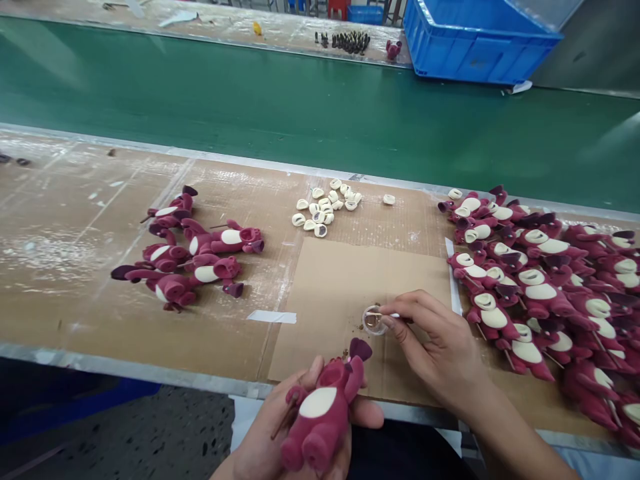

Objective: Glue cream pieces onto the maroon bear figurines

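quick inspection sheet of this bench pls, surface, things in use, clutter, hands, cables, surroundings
surface: brown bench with white smears; cardboard sheet laid on it
job's things: magenta toy; small clear cup on the cardboard; thin stick with its tip at the cup
clutter: toy group at left; toy pile at right; cream face pieces between them
grippers: left hand closed round the magenta toy; right hand pinching the thin stick
cables: nothing seen
surroundings: green belt; blue crate and small dark parts beyond it
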The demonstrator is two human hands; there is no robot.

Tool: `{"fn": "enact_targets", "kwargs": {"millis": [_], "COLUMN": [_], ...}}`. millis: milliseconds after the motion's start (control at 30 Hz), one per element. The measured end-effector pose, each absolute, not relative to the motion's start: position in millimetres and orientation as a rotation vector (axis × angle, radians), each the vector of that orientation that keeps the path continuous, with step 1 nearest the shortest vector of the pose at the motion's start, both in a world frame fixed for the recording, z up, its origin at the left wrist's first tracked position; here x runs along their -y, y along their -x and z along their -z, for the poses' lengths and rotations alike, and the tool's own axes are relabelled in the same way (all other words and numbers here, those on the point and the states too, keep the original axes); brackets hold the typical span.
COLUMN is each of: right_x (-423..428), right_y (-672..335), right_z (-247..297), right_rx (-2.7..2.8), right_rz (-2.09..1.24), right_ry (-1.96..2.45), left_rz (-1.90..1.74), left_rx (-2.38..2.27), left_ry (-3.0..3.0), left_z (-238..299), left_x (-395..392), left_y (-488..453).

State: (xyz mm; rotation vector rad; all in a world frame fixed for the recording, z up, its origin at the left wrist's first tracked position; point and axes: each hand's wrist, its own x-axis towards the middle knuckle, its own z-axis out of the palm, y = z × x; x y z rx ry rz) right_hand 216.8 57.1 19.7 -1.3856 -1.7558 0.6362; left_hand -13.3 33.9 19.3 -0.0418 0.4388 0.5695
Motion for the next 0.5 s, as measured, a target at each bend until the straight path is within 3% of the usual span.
{"fn": "enact_targets", "kwargs": {"millis": [500], "right_x": [-55.2], "right_y": [-213.7], "right_z": [-20.9], "right_rx": [1.764], "right_rz": [-0.603], "right_ry": [1.385], "left_rz": [-0.559], "left_rx": [-0.289], "left_ry": [0.165], "left_z": [-16.0], "left_x": [-25.7], "left_y": [15.8]}}
